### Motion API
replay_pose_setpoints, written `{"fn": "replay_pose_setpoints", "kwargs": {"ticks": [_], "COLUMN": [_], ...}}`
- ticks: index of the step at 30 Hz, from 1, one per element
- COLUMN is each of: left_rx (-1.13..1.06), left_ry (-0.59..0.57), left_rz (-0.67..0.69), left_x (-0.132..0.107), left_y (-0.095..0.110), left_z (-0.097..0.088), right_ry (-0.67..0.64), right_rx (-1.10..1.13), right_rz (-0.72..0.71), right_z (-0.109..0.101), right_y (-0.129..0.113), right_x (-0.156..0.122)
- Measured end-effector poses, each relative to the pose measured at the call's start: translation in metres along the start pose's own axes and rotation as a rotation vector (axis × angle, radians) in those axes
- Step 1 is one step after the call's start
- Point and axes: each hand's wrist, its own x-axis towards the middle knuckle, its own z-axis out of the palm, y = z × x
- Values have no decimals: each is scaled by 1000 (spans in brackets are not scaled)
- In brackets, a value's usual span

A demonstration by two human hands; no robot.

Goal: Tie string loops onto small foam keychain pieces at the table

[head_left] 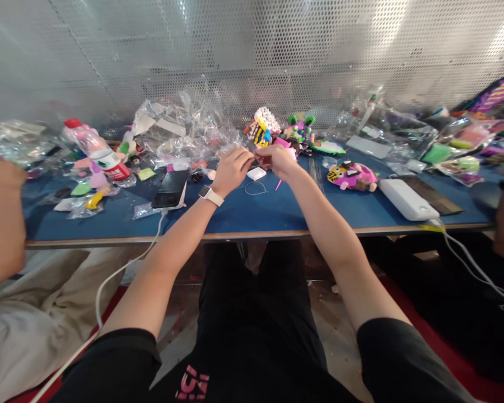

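My left hand (234, 167), with a watch (210, 195) at its wrist, is closed in a pinch; what its fingertips hold, if anything, is too small to make out. Close beside it, my right hand (279, 161) pinches a brown piece of modelling clay (265, 162), partly hidden by the fingers. Below the hands a small white block (256, 173) and a thin loop of wire or thread (256, 189) lie on the blue table (252, 215). A thin pink stick (278, 184) lies under my right hand. Colourful clay figures (265, 126) stand just behind.
A phone (170, 189) on a cable and a bottle (109, 159) are at left. Clear plastic bags (185, 126) pile against the perforated metal wall (252, 50). A pink clay figure (353, 176) and a white power bank (408, 200) lie right. Other people's arms (2, 218) flank me.
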Motion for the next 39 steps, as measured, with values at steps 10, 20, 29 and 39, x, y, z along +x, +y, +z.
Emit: {"fn": "replay_pose_setpoints", "kwargs": {"ticks": [10, 20, 29, 39], "left_rx": [-165, -273, -278, -188], "left_ry": [139, 129, 112, 151], "left_rz": [-225, -276, -250, -203], "left_x": [2, 3, 5, 6], "left_y": [-4, -4, -7, -4], "left_z": [6, 7, 2, -5], "right_ry": [108, 65, 17, -16], "right_rx": [-382, -500, -438, -206], "right_rz": [-363, -430, -361, -161], "right_z": [-2, -5, -7, 2], "right_y": [-23, -21, -21, -26], "right_x": [-17, -16, -16, -20]}}
